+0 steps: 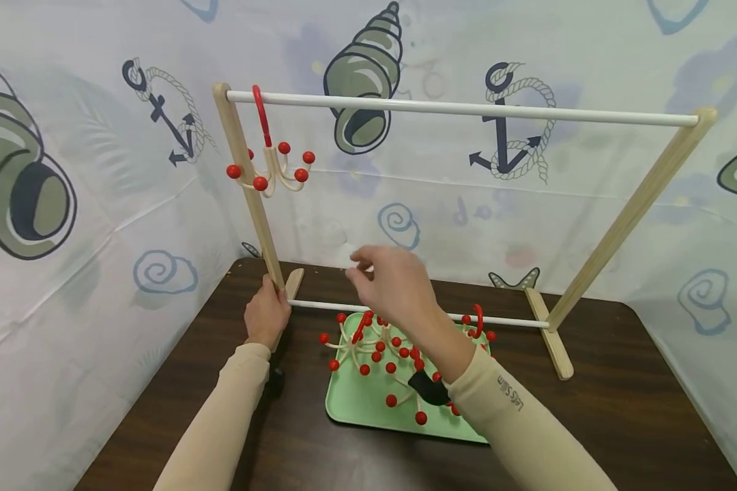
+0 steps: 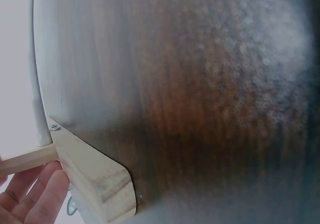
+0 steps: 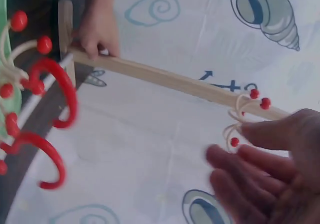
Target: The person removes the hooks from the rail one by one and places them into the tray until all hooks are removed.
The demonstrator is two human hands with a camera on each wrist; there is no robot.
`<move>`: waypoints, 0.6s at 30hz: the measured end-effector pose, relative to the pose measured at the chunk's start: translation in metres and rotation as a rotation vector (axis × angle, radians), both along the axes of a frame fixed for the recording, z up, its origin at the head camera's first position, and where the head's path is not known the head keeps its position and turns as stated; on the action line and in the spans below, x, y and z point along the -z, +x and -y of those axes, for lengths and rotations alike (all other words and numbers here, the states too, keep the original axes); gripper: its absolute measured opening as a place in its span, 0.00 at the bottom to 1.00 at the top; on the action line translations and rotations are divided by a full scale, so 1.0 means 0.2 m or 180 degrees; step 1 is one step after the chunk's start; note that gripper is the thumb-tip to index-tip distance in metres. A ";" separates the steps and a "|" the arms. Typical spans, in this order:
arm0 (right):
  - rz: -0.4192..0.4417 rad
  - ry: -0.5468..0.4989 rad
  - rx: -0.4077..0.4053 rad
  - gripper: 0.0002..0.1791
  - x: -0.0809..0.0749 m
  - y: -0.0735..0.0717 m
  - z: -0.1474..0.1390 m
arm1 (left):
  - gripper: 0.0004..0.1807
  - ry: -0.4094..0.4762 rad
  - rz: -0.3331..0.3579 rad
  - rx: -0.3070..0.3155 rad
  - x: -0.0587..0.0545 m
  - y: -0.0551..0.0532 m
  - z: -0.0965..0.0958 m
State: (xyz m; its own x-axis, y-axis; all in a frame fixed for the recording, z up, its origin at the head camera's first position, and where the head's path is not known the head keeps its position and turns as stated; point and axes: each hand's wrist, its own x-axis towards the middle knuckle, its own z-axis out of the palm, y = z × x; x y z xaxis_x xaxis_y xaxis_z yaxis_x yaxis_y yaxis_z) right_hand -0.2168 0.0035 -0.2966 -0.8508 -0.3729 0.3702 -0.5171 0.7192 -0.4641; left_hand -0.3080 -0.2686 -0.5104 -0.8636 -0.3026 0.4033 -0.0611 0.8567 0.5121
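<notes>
My left hand (image 1: 267, 314) grips the left wooden post (image 1: 249, 184) of a rack, low down near its foot (image 2: 97, 181). From the left end of the rack's white top rod (image 1: 467, 108) hangs a small hanger (image 1: 271, 164) with a red hook and cream arms tipped with red balls. My right hand (image 1: 396, 283) is in the air over the tray's far side, fingers loosely bent and nothing between them. Below it, several similar ball-tipped hangers (image 1: 351, 348) lie in a green tray (image 1: 350, 407). My right forearm hides part of the pile.
A white lower rod (image 1: 325, 305) crosses just behind the tray. The right post (image 1: 632, 218) stands on a wooden foot (image 1: 553, 344). Behind the dark table (image 1: 626, 409) hangs a patterned cloth (image 1: 442, 41) with shells and anchors.
</notes>
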 end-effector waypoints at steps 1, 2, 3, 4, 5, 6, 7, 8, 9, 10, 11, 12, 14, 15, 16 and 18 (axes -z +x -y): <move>-0.0172 -0.0085 -0.0040 0.14 -0.03 -0.02 0.01 | 0.12 -0.0004 -0.0013 0.0002 0.00 0.00 0.00; -0.0320 -0.0165 -0.0083 0.14 -0.05 -0.04 0.03 | 0.12 -0.0004 -0.0020 0.0005 0.00 0.00 0.00; -0.0447 -0.0242 -0.0129 0.14 -0.08 -0.06 0.04 | 0.12 -0.0004 -0.0027 0.0006 0.00 0.00 0.00; -0.0537 -0.0304 -0.0178 0.15 -0.10 -0.08 0.06 | 0.12 0.0000 -0.0036 0.0008 -0.01 0.01 0.00; -0.0613 -0.0355 -0.0227 0.15 -0.13 -0.09 0.08 | 0.12 -0.0004 -0.0037 0.0009 -0.01 0.01 0.00; -0.0676 -0.0398 -0.0277 0.16 -0.16 -0.11 0.10 | 0.12 -0.0005 -0.0042 0.0011 -0.01 0.01 0.00; -0.0716 -0.0435 -0.0331 0.17 -0.18 -0.13 0.13 | 0.12 -0.0004 -0.0045 0.0012 -0.01 0.02 0.01; -0.0746 -0.0454 -0.0375 0.18 -0.21 -0.14 0.15 | 0.12 -0.0003 -0.0042 0.0011 -0.01 0.02 0.01; -0.0795 -0.0452 -0.0422 0.19 -0.23 -0.15 0.17 | 0.12 -0.0004 -0.0039 0.0005 -0.01 0.02 0.01; -0.0840 -0.0414 -0.0461 0.19 -0.25 -0.16 0.19 | 0.12 0.0001 -0.0031 0.0001 -0.01 0.02 0.01; -0.0886 -0.0368 -0.0508 0.20 -0.28 -0.17 0.22 | 0.12 0.0004 -0.0022 0.0001 -0.01 0.02 0.01; -0.0929 -0.0294 -0.0540 0.21 -0.30 -0.19 0.23 | 0.12 0.0005 -0.0017 0.0004 -0.01 0.02 0.01; -0.0959 -0.0083 -0.0559 0.24 -0.34 -0.22 0.27 | 0.12 0.0003 -0.0010 0.0005 0.00 0.02 0.01; -0.0946 0.0030 -0.0568 0.26 -0.35 -0.24 0.28 | 0.12 0.0002 -0.0011 0.0004 0.00 0.01 0.00; -0.0900 0.0155 -0.0557 0.27 -0.37 -0.25 0.30 | 0.12 0.0002 -0.0010 0.0006 0.00 0.01 0.00; -0.0778 0.0371 -0.0535 0.30 -0.39 -0.29 0.32 | 0.12 0.0002 0.0004 0.0011 0.00 0.01 0.00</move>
State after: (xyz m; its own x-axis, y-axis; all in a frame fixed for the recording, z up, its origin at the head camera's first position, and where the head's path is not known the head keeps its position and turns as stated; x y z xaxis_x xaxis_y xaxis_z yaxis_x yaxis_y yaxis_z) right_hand -0.2741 -0.0612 -0.2186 -0.6647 -0.5526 0.5028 -0.7193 0.6552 -0.2308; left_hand -0.3064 -0.2685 -0.5097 -0.8650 -0.3000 0.4021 -0.0588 0.8566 0.5127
